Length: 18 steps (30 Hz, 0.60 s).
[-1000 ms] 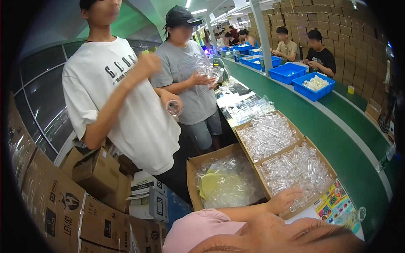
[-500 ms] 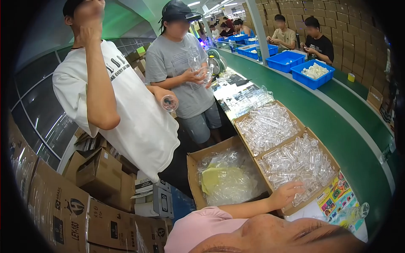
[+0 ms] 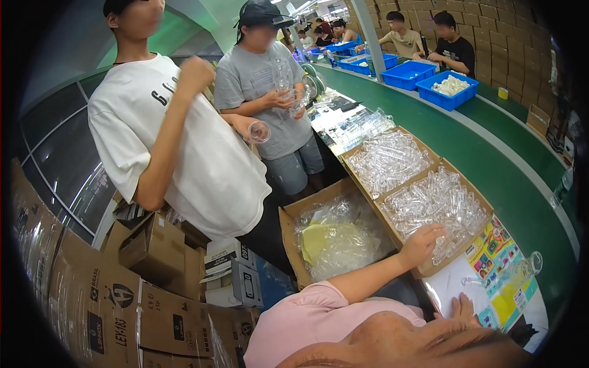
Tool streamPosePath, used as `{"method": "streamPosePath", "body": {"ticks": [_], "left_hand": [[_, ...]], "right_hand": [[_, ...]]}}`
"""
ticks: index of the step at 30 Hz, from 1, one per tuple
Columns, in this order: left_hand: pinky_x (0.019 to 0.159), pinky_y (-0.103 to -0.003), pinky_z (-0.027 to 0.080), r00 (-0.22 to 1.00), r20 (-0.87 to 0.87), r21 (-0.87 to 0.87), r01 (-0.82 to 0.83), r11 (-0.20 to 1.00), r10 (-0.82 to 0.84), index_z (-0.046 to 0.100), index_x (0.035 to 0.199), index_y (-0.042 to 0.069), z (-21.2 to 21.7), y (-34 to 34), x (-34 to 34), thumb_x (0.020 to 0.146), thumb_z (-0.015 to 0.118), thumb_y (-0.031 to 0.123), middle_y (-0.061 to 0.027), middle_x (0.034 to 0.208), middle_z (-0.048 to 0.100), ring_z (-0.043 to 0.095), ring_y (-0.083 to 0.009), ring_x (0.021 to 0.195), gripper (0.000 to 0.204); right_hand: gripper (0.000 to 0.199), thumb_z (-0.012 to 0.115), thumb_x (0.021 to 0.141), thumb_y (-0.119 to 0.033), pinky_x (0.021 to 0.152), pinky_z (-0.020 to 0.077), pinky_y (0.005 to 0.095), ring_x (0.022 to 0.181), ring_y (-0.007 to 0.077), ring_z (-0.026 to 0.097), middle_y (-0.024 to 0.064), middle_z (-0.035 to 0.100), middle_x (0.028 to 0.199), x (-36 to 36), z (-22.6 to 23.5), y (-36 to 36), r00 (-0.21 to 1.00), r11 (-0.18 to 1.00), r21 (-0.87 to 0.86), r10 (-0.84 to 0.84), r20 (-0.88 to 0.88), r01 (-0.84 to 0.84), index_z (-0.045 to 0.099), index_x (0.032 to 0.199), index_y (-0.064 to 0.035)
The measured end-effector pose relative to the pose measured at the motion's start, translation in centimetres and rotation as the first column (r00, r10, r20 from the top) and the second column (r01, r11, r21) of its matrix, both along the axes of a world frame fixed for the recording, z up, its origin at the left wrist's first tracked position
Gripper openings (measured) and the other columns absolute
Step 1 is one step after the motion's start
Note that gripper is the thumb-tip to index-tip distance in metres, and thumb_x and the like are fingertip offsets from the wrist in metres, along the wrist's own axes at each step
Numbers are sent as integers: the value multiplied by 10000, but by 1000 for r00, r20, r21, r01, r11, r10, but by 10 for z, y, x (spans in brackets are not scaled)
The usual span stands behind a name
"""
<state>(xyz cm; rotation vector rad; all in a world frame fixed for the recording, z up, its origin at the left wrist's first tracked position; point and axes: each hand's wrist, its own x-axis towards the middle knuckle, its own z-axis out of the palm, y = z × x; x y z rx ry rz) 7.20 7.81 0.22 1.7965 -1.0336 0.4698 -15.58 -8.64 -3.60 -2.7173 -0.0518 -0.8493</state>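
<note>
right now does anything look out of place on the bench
One clear plastic tube lies alone on the colourful printed sheet, outside the cardboard box of tubes that the left hand touches.

We see a pink sleeve (image 3: 307, 319) near us at the bottom. The near box (image 3: 438, 211) and the far box (image 3: 388, 161) are brown cardboard, both filled with clear, colourless tubes. Left of them an open carton (image 3: 294, 239) holds clear plastic over yellow sheets (image 3: 322, 236). On the right, the belt (image 3: 491, 153) is dark green; the far bins (image 3: 446, 92) are bright blue. A printed sheet (image 3: 500, 257) shows yellow, green, red and blue patches.
</note>
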Motion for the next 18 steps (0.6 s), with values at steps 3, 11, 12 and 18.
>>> {"method": "streamPosePath", "body": {"ticks": [3,11,12,18], "left_hand": [[851,-365,467,999,35,11,-13,1000,13,622,1076,66,1,-1,-3,736,520,-100,-134,1147,589,573,-309,996,392],[833,-340,466,996,19,-95,-83,992,85,636,1070,63,5,4,-3,744,531,-89,-130,1133,598,580,-294,984,375],[833,-340,466,996,21,-94,-84,992,86,636,1070,63,4,4,-4,744,531,-89,-130,1133,598,580,-294,984,375],[834,-327,476,996,-78,-80,-55,995,49,631,1090,54,4,3,-8,770,531,-83,-140,1140,596,594,-296,980,362]], "right_hand": [[541,740,654,-177,1032,275,517,1178,420,385,227,436,1256,-6,-1,-2,981,993,118,29,-194,-7,494,1096,16],[559,755,634,-175,1059,251,515,1217,411,370,215,422,1289,-6,5,5,974,985,172,11,-226,28,505,1096,15],[559,755,634,-175,1059,251,515,1217,411,370,215,422,1289,-7,5,5,975,985,173,13,-224,27,505,1096,15],[540,749,637,-175,1055,262,511,1212,405,379,214,431,1275,-11,2,2,982,988,155,19,-187,11,506,1080,16]]}}
